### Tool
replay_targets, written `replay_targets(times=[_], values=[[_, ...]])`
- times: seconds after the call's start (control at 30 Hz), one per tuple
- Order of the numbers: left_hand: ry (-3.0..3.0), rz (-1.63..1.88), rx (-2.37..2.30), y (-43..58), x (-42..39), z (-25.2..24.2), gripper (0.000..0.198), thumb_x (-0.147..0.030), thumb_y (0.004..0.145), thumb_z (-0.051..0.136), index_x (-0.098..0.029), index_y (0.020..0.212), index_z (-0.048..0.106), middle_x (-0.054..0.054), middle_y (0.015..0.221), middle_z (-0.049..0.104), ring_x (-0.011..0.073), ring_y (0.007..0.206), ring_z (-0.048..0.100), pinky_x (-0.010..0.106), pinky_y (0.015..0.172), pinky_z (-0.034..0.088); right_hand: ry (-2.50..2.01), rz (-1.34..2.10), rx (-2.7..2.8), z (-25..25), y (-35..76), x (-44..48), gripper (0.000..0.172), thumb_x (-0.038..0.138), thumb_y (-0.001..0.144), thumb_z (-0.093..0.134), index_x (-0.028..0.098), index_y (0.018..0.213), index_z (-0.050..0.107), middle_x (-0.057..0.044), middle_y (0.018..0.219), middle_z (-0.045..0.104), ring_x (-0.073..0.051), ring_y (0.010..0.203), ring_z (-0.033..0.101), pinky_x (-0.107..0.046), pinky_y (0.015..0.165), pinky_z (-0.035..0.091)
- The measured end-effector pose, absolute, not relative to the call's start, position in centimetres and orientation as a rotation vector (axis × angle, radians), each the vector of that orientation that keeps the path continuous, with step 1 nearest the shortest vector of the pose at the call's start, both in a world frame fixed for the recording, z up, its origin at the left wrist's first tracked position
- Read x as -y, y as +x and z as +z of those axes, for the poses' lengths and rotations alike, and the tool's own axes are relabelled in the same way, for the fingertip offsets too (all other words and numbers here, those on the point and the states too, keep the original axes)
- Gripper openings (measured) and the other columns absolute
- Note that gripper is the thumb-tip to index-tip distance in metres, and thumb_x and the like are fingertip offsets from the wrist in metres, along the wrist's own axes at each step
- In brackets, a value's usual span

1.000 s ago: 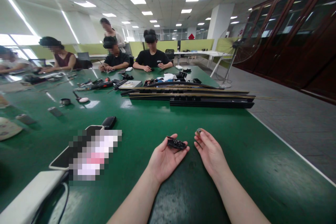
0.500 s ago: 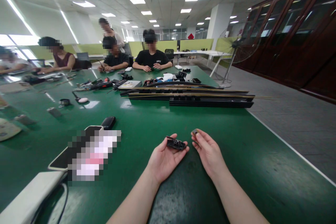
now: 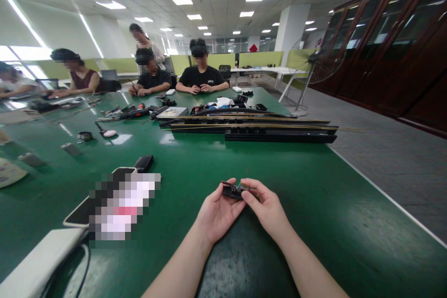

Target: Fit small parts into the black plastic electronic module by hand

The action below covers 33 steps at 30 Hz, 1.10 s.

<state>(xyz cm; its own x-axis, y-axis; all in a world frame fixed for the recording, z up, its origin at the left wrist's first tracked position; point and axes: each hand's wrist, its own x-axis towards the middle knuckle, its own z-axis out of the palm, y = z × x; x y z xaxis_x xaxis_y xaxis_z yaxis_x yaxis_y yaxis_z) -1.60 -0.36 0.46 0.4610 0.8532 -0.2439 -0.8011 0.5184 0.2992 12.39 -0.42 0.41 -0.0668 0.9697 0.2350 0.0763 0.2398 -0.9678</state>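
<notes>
The person's two hands meet over the counter, all but touching at the fingertips. The left hand (image 3: 216, 216) lies palm up, fingers curled beneath a black plastic housing (image 3: 230, 191) and thumb against its left end. The right hand (image 3: 267, 207) comes in from the other side, thumb and fingers pinched at the housing's right end around a small greyish piece (image 3: 241, 186); that spot is tiny and partly covered, so I can't fairly say whether the piece is seated or merely held against it. The housing is slim and oblong, rough with little raised details on top. Its long axis runs mostly crosswise, the left end a touch farther from the wearer, the right end tipping nearer. It sits above the counter (image 3: 181, 167), a smooth green surface with a glossy sheen.

Left of the hands lies a flat phone (image 3: 87, 207) with a pale rim, slanting away, a rounded black object (image 3: 144, 163) just beyond its far end. Nearer the wearer is a long white block (image 3: 38, 260) with a dark cable (image 3: 87, 265) beside it. Beyond the hands, straight black strips (image 3: 279, 137) stretch sideways, thin golden rods (image 3: 251, 125) laid along them. Farther back, a person in a black T-shirt (image 3: 202, 77) sits at the counter.
</notes>
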Motion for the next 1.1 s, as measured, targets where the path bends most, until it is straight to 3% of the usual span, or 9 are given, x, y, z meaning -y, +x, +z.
replay_targets(times=[0.17,0.3,0.5,0.63,0.9,1.1], values=[[0.163,1.045,-0.427,-1.5,0.4,0.4,0.024,-0.028,0.085,0.04,-0.014,0.089,0.059,0.007,0.088,0.061,0.0139,0.082,0.059,0.032,0.087,0.044,-1.137,0.784,1.75,0.5,12.2,0.8,0.021,0.02,0.07,0.06,0.028,0.089,0.066,-0.004,0.104,0.061,-0.022,0.104,0.051,-0.04,0.093,0.037],[0.151,1.044,-0.447,-1.4,0.4,0.2,0.025,-0.029,0.086,0.038,-0.014,0.087,0.058,0.007,0.085,0.06,0.014,0.081,0.059,0.031,0.084,0.045,-1.169,0.745,1.829,0.4,12.4,0.7,0.023,0.018,0.071,0.058,0.028,0.091,0.065,-0.004,0.104,0.061,-0.022,0.103,0.051,-0.039,0.091,0.038],[0.136,1.005,-0.484,-1.4,0.3,0.1,0.028,-0.032,0.086,0.036,-0.013,0.088,0.056,0.01,0.09,0.06,0.0182,0.087,0.06,0.029,0.078,0.047,-1.179,0.839,1.783,0.1,12.4,0.6,0.03,0.016,0.068,0.059,0.027,0.096,0.062,-0.003,0.101,0.062,-0.021,0.096,0.055,-0.037,0.086,0.042],[0.157,0.969,-0.469,-1.5,0.2,0.2,0.029,-0.036,0.085,0.04,-0.013,0.095,0.054,0.011,0.095,0.06,0.0209,0.09,0.06,0.028,0.077,0.046,-1.145,0.961,1.701,0.2,12.5,0.5,0.041,0.012,0.066,0.058,0.027,0.104,0.057,-0.001,0.109,0.061,-0.02,0.102,0.054,-0.037,0.092,0.038],[0.223,0.978,-0.5,-1.6,0.2,0.1,0.03,-0.037,0.083,0.044,-0.014,0.101,0.052,0.011,0.097,0.061,0.0205,0.09,0.06,0.032,0.084,0.043,-1.12,1.088,1.527,-0.4,12.8,-0.1,0.035,0.014,0.067,0.058,0.025,0.1,0.058,-0.002,0.105,0.063,-0.019,0.101,0.055,-0.038,0.093,0.037],[0.298,1.17,-0.685,-1.0,0.1,0.4,0.025,-0.023,0.078,0.053,-0.015,0.102,0.05,0.01,0.093,0.061,0.0174,0.085,0.061,0.034,0.086,0.043,-1.176,1.063,1.464,-0.4,13.3,-0.4,0.03,0.02,0.067,0.061,0.024,0.096,0.061,-0.002,0.1,0.065,-0.02,0.097,0.057,-0.039,0.092,0.038]])
